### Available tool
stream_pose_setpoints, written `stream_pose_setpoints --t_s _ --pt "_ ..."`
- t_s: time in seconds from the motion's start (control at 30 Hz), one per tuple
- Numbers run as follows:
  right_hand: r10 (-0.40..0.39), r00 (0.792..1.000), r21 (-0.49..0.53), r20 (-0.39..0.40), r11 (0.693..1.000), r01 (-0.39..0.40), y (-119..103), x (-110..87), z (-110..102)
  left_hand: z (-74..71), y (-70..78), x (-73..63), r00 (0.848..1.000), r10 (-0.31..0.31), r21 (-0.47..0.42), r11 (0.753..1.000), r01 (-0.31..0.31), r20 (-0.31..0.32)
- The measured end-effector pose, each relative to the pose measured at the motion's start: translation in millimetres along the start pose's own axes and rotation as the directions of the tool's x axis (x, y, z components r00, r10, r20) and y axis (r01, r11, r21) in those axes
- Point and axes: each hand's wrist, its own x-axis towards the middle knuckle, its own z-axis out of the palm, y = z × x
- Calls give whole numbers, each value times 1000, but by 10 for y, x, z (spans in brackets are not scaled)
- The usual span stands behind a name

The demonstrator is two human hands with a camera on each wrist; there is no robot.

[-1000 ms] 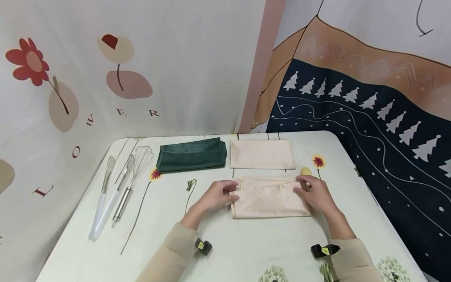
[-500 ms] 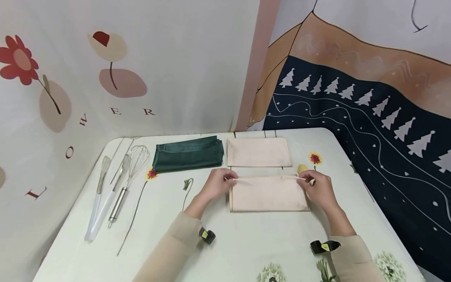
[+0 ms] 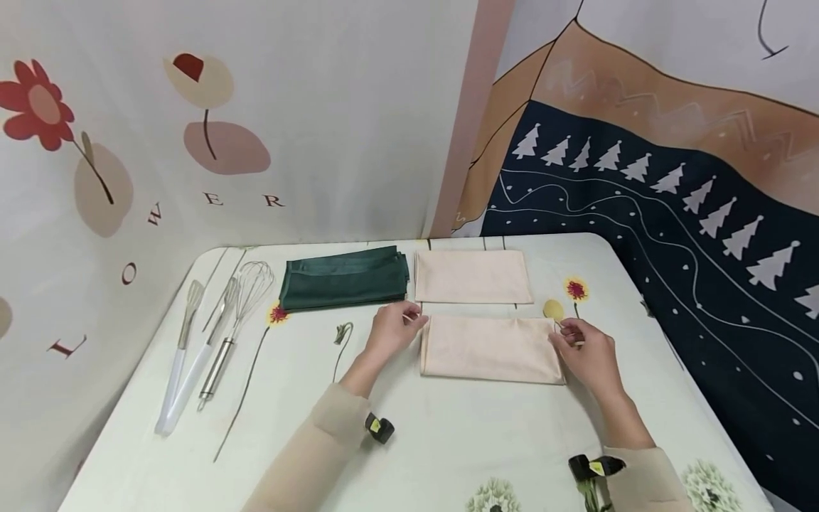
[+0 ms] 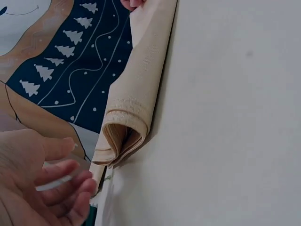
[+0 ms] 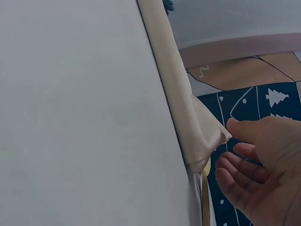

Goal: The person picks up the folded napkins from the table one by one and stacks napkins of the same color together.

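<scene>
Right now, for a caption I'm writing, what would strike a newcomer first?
Probably the dark green folded cloth, at the back of the table, left of a pink cloth. Nearer, a second pink cloth lies between the left hand and the right hand. At right is a navy, tree-printed backdrop.

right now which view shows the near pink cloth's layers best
Left wrist view looks into the looped end of the near pink cloth. Head shows its top; right wrist, its front edge and opposite end.

Head view facing forward and down over table (image 3: pixel 486 434), wrist views close in, sharing nearer pink cloth (image 3: pixel 491 350)
</scene>
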Motion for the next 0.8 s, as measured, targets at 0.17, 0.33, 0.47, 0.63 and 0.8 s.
stream_pose_setpoints --t_s 0.17,0.33,0.47,0.63,0.8 --pt "86 992 -10 96 996 -86 10 -73 -78 -10 5 -136 991 -115 -35 992 118 72" --pt "149 963 -20 224 989 -148 7 -91 -129 10 9 -231 979 -181 -33 982 185 97" --pt "170 945 -23 279 985 -170 0 -88 -132 38 24 -273 977 -193 -36 980 197 87" --pt "166 932 -19 321 985 -169 -14 -70 -118 80 56 -296 978 -194 -38 979 198 82" --pt "168 924 -16 343 985 -173 -24 -48 -79 126 73 -291 979 -196 -20 980 197 60"
